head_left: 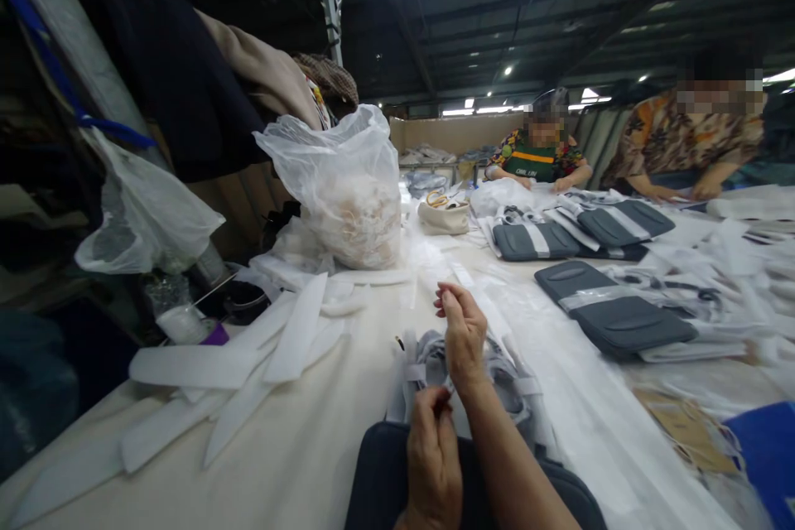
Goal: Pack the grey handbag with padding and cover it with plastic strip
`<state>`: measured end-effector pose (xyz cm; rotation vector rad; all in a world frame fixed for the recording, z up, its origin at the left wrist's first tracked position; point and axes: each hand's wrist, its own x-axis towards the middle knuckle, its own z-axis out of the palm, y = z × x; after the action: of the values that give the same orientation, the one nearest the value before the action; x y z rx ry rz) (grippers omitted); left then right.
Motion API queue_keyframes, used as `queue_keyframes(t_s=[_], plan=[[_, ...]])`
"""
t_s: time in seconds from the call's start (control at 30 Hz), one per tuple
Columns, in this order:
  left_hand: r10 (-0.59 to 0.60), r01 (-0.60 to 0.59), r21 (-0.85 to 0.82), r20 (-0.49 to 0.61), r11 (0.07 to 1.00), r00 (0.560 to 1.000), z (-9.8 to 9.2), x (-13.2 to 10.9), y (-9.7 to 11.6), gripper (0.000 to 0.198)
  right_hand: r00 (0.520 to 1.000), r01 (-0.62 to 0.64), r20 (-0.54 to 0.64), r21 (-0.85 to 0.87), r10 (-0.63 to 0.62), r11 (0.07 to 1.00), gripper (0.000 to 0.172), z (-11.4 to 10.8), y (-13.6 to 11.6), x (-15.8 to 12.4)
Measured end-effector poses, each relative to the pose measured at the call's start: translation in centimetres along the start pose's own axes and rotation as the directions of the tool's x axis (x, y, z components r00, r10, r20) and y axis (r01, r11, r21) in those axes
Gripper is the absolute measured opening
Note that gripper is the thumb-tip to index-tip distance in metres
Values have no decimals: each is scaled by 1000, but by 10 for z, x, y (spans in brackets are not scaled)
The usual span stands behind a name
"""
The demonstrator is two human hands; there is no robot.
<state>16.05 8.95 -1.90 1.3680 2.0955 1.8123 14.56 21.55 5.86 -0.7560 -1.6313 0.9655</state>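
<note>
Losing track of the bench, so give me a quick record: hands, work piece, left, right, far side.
Left hand: over the near panel; grip unclear
Right hand: raised over the grey straps; grip unclear
Work piece: dark panel, grey straps beyond it
Left: loosely piled white strips
Right: more dark panels
Far side: two co-workers

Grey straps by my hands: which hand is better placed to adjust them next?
Likely the left hand: its fingertips look close to the straps, while the right hand appears raised above.

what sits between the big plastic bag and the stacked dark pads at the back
In the head view, a cream pouch sits there, with crumpled white plastic nearer the pads.
</note>
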Motion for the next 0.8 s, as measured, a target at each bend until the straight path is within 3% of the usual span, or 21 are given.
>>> queue_keyframes(t_s=[0.13,0.2,0.23,0.33,0.43,0.57,0.7,0.8], plan=[[-105,133,126,-209,983,972,-6,4,-3,24,967,0,255,-75,20,997,34,8,11,-5],[-165,215,135,-305,967,938,-9,20,-3,30,930,16,365,-128,32,992,29,7,12,-8],[-227,273,121,-300,954,926,-11,30,-3,34,906,40,422,-192,46,981,28,6,11,-8],[-461,465,66,-68,883,885,-15,62,-3,32,808,169,577,-422,120,891,28,1,6,-4],[-560,573,-65,146,817,816,-19,80,-5,27,760,236,630,-498,161,834,24,-2,2,1],[-545,603,-238,268,762,794,-24,84,-9,38,745,305,656,-494,119,814,24,-4,1,3],[-426,606,-365,464,707,777,-27,86,-7,41,728,362,680,-490,88,793,21,-1,1,5],[-387,606,-379,511,700,767,-32,88,-5,39,722,372,686,-496,91,785,20,3,1,6]])
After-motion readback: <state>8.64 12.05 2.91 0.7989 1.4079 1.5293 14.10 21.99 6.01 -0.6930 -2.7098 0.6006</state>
